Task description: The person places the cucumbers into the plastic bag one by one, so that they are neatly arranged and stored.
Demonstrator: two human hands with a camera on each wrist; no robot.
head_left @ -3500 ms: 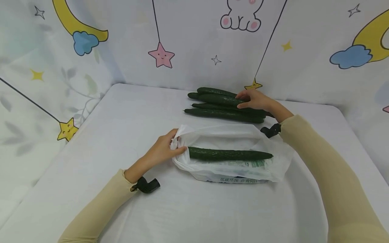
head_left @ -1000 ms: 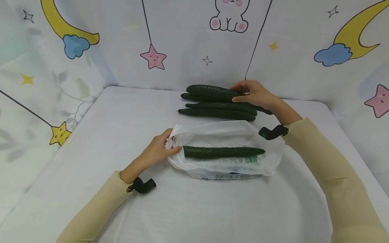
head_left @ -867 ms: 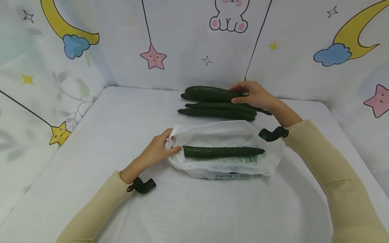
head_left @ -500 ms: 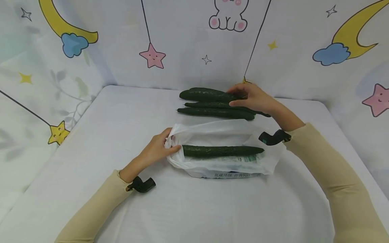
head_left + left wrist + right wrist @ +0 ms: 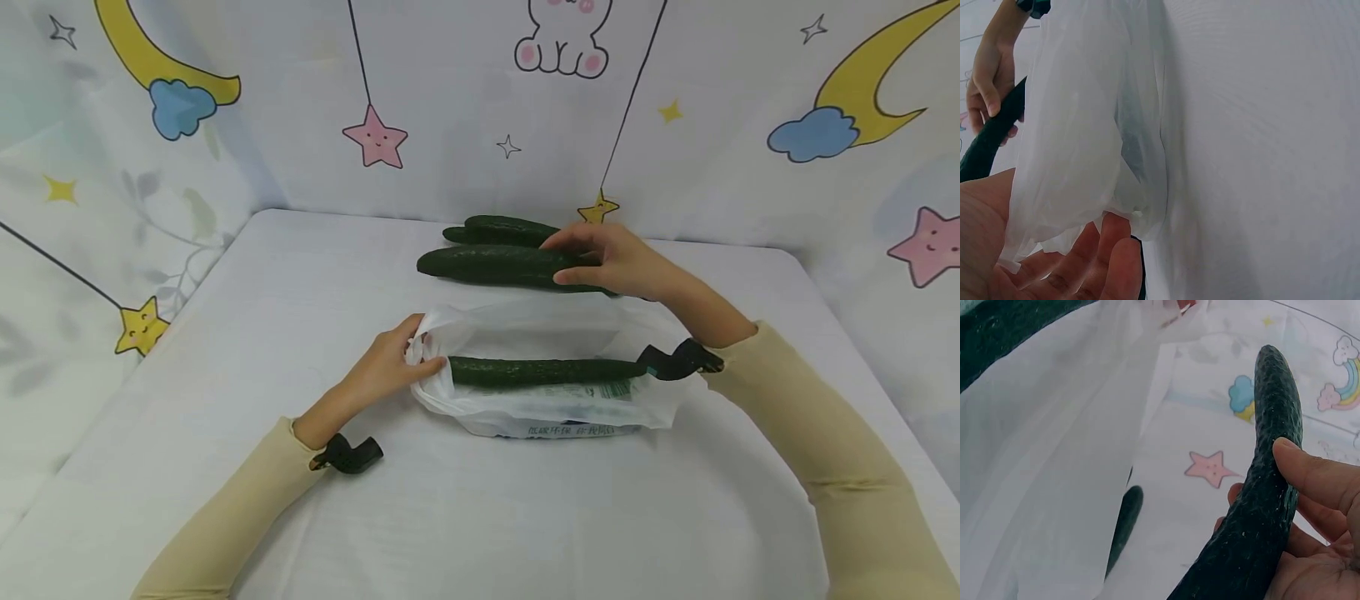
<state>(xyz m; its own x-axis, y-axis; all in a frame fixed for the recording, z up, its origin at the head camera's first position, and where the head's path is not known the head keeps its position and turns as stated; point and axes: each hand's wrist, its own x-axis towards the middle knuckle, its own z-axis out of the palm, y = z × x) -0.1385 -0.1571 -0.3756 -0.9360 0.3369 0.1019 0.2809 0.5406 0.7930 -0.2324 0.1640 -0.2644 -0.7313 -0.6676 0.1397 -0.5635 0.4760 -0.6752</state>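
A dark green cucumber (image 5: 480, 265) is held by my right hand (image 5: 615, 260) above the table, just behind the bag. The right wrist view shows the thumb and fingers gripping this cucumber (image 5: 1263, 487) from both sides. My left hand (image 5: 390, 358) holds the left end of a white plastic bag (image 5: 570, 408), thumb at the bag's mouth. In the left wrist view, that hand's fingers (image 5: 1116, 234) curl at the thin plastic. Inside the spread bag lies another cucumber (image 5: 540, 372), its left end by the left thumb.
More cucumbers (image 5: 506, 227) lie at the back of the white table (image 5: 225, 333), partly hidden by the held one and the right hand. A printed cloth (image 5: 450, 75) with stars and moons rises behind the table. Black devices (image 5: 352, 454) sit on both wrists.
My right hand has lifted a cucumber from the back pile and brought it forward and left, towards the bag. The left hand keeps its hold on the bag. The view has shifted slightly.
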